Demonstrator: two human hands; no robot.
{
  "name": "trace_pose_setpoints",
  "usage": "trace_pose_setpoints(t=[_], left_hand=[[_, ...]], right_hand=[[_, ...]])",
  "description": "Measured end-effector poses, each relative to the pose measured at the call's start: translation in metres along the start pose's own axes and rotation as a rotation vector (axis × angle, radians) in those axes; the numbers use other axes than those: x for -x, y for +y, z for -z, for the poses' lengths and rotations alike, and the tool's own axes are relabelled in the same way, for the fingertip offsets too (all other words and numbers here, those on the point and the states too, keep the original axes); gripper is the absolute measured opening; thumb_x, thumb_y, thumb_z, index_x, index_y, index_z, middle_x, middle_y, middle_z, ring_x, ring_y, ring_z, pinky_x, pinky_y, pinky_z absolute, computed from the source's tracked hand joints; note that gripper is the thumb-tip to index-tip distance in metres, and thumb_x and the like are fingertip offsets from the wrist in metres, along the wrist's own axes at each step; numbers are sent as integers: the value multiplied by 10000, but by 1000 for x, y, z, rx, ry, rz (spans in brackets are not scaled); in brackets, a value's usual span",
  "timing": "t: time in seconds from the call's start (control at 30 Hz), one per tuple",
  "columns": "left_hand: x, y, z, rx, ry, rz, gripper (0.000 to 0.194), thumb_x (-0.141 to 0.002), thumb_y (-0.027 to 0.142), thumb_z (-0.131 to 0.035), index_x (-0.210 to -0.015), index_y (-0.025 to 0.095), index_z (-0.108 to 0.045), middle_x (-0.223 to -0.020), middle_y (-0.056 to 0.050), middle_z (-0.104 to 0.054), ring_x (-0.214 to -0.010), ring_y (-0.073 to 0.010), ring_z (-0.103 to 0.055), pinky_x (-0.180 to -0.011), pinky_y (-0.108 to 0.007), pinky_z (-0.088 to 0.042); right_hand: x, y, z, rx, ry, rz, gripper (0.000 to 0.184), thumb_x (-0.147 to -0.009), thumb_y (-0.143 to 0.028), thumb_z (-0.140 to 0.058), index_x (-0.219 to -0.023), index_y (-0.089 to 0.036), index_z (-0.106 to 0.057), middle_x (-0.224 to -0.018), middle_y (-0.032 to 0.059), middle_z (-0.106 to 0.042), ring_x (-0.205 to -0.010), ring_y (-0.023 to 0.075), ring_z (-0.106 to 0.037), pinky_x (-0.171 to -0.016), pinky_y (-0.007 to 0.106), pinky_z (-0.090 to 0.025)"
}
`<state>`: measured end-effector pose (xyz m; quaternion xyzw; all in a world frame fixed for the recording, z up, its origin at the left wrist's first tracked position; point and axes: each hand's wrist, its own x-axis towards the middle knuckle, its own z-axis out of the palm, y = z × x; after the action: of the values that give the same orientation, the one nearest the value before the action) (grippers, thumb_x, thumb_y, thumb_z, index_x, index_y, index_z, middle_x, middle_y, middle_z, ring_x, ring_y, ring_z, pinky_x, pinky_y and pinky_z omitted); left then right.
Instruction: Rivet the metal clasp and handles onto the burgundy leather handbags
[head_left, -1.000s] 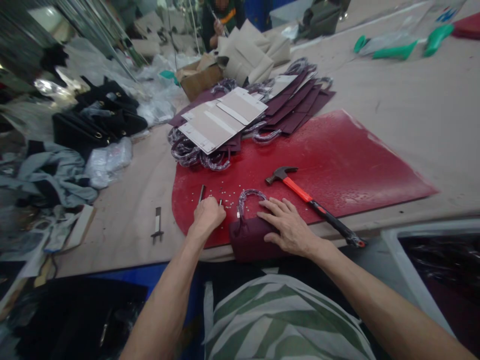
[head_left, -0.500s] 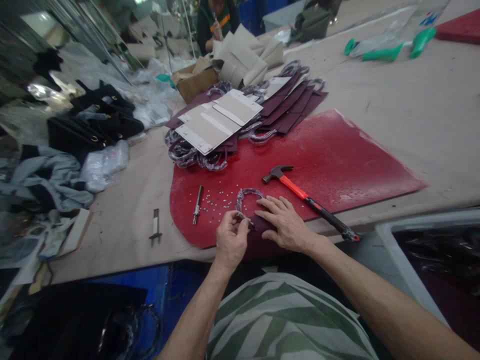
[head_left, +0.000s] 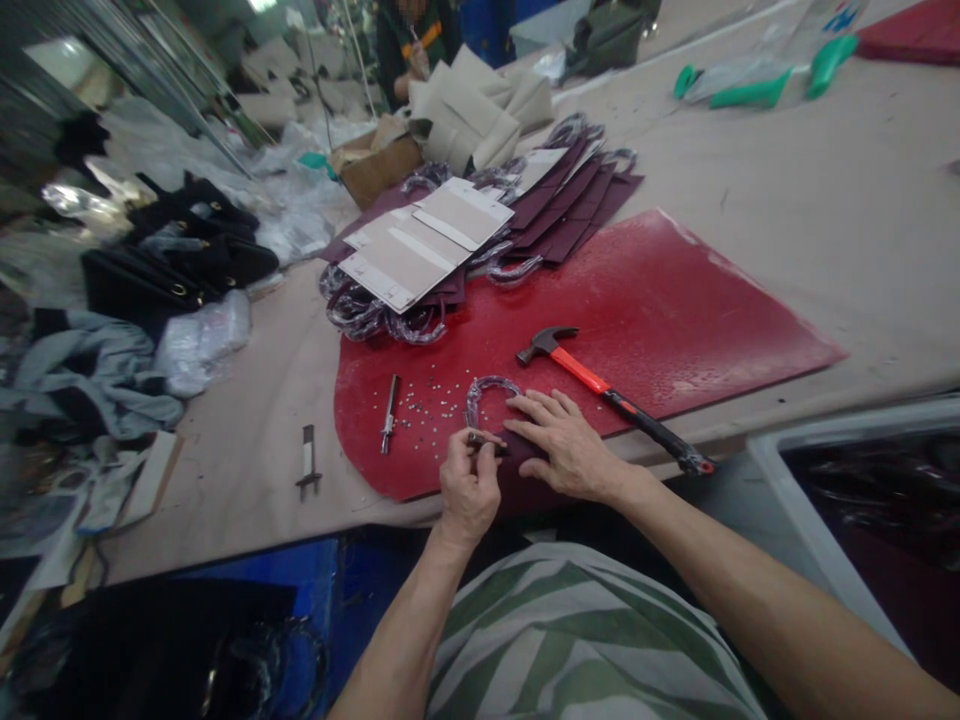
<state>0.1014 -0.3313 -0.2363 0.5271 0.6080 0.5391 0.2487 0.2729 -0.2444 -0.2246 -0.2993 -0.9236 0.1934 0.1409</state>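
Observation:
My right hand lies flat, fingers spread, on a maroon bag piece at the near edge of the red mat. Its plastic-wrapped handle arches just beyond my fingers. My left hand is pinched closed at the piece's left corner, holding something small that I cannot make out. Several small silver rivets lie scattered on the mat to the left, beside a metal punch.
A hammer with an orange and black handle lies right of my hands. A stack of maroon bag pieces with grey cards sits further back. A second metal tool lies on the table. A person works at the far end.
My left hand left the rivets by the punch, came right to the bag piece's corner and pinched closed there. My right hand stayed flat on the piece.

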Motion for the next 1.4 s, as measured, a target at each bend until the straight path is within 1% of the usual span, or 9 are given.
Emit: trace_pose_setpoints(t=[0.3,0.4,0.47,0.6,0.8,0.97,1.1,1.23,1.4], left_hand=[[-4,-5,0,-265,-101,-253,104,-943,230,-494,-994,200,-579,-886,-63,-704,-802,-162,-705,-766,-266,-584],[-5,-5,0,-287,-121,-270,117,-929,211,-493,-967,201,-603,-846,-49,-698,-752,-155,-694,-739,-258,-565],[-5,-6,-1,-294,-126,-242,126,-927,212,-485,-951,203,-608,-815,-39,-690,-723,-153,-684,-720,-258,-555],[-5,-9,-3,-293,-127,-235,129,-925,222,-480,-937,206,-608,-828,-46,-703,-749,-164,-690,-734,-268,-554],[-5,-12,-4,-242,-122,-303,121,-922,194,-490,-959,204,-605,-840,-57,-703,-781,-176,-699,-749,-276,-563],[-6,-12,-5,-238,-107,-333,125,-918,190,-486,-940,207,-608,-821,-66,-702,-763,-181,-698,-731,-283,-572],[-6,-12,-5,-227,-117,-339,131,-917,188,-488,-920,203,-618,-792,-65,-691,-737,-181,-693,-719,-281,-573],[-5,-14,-5,-219,-94,-360,133,-920,182,-490,-931,199,-622,-807,-68,-696,-745,-184,-699,-720,-276,-573],[-6,-16,-5,-216,-86,-385,129,-914,167,-498,-941,193,-621,-769,-56,-687,-699,-174,-687,-670,-256,-557]], right_hand=[[-1,4,4,-101,15,30,572,-823,-304,-706,-1365,-211,-552,-1538,128,-402,-1423,339,-323,-1154,596,-242],[3,13,22,-109,210,-14,483,-880,-273,-615,-1349,-180,-542,-1477,154,-449,-1353,306,-417,-1098,505,-365],[10,21,39,38,320,-175,405,-888,-251,-580,-1283,-161,-578,-1372,173,-520,-1242,330,-492,-1018,495,-422],[25,39,65,274,137,-540,228,-852,-280,-585,-1015,-128,-634,-1088,211,-593,-1030,379,-553,-840,492,-454],[23,52,82,-265,-84,-789,63,-760,-222,-549,-784,-205,-494,-768,78,-587,-764,234,-603,-659,323,-464],[22,29,97,-540,-272,-773,188,-814,-397,-432,-736,-227,-451,-598,-19,-475,-468,135,-448,-454,268,-425],[31,-16,110,-628,4,-695,393,-888,-615,-380,-746,-250,-409,-568,-46,-431,-430,124,-401,-394,244,-337],[48,-46,125,-120,348,-321,351,-962,-533,-383,-752,-257,-432,-556,-16,-492,-448,144,-441,-455,282,-297],[62,-50,133,221,139,-62,325,-994,-443,-351,-749,-262,-464,-526,-4,-524,-401,158,-426,-460,322,-203]])
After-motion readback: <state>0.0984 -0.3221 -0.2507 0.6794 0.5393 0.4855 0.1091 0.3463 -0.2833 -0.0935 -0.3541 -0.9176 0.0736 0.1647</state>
